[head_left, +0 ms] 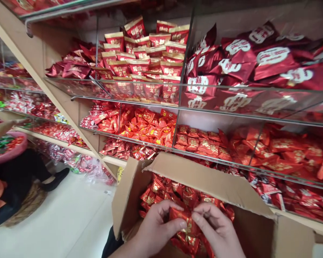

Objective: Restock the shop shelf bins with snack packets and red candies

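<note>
Over an open cardboard box (199, 175), my left hand (160, 224) and my right hand (214, 224) both grip one red candy packet (185, 218) with gold print. The left thumb and fingers pinch its left side. At its right end, the right thumb and index finger are closed on the wrapper. Many similar red packets (157, 186) fill the box below and behind my hands. The lower part of the box is partly hidden by my hands and forearms.
Glass-fronted shelves (150, 141) of wrapped sweets rise behind the box, with gold-edged packets (148, 66) and dark red bags (237, 61) above. On the left, a person in dark clothes (21, 179) sits beside a pink basin (18, 143) of sweets. Pale floor (78, 211) lies between us.
</note>
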